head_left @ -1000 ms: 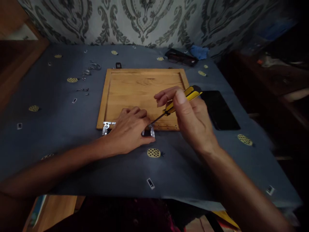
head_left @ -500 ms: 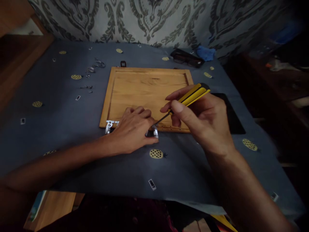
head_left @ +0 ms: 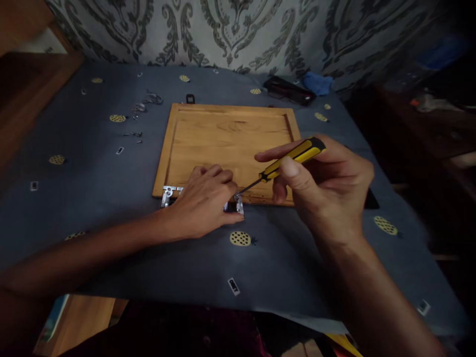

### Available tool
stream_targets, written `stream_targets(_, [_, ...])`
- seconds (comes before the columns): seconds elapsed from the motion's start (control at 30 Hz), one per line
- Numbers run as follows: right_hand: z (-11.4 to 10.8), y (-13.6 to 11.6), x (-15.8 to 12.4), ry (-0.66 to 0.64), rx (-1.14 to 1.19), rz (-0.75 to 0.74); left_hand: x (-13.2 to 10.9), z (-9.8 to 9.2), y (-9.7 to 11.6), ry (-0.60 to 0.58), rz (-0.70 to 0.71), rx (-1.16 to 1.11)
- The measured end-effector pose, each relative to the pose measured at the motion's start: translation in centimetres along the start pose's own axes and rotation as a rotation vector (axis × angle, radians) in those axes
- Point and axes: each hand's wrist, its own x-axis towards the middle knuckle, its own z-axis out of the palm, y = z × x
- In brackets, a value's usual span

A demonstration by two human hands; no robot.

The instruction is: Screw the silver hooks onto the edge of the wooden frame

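Note:
A wooden panel [head_left: 230, 144] with a raised frame lies flat on the cloth-covered table. At its near edge, my left hand [head_left: 206, 201] is closed around a silver metal hinge [head_left: 240, 204], fingers on top and thumb on the near side; the palm hides part of it. My right hand [head_left: 327, 183] holds a yellow and black screwdriver [head_left: 293, 159] by the handle, tilted down to the left. Its tip meets the hinge beside my left fingertips; the screw there is too small to make out. Another silver hinge [head_left: 169, 193] sits at the panel's near left corner.
Loose metal hinges [head_left: 152, 97] and several small screws [head_left: 136, 134] lie left of the panel. Behind it is a small dark square piece [head_left: 190, 98]. Eyeglasses in a dark case [head_left: 288, 90] and a blue cloth [head_left: 318, 83] rest at the back right, before a patterned curtain [head_left: 230, 29].
My right hand has shifted slightly right and turned about the screwdriver handle, its fingers now differently placed. The screwdriver tip stays at the hinge. My left hand and the panel have hardly moved.

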Motion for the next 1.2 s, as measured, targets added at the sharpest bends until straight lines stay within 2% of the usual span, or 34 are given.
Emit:
stream_targets(0.17, [0.2,0.3,0.1,0.035,0.031,-0.016,0.1,0.0,0.1,-0.016,-0.008,0.004])
stream_targets(0.4, [-0.2,0.6,-0.3,-0.046,0.077,-0.039,0.1,-0.1,0.1,-0.016,-0.004,0.004])
stream_targets(0.7, [0.2,-0.3,-0.3,0.042,0.092,0.007,0.0,-0.1,0.0,-0.006,0.007,0.003])
stream_targets(0.93, [-0.3,-0.3,-0.3,-0.039,0.058,-0.007,0.0,-0.1,0.1,-0.007,0.009,0.017])
stream_targets(1.03, [0.0,-0.2,-0.5,-0.001,0.040,0.003,0.0,-0.1,0.1,-0.005,0.008,0.016])
stream_targets(1.2, [0.4,0.3,-0.7,0.142,0.028,-0.086,0.0,0.1,-0.1,0.010,0.013,0.010])
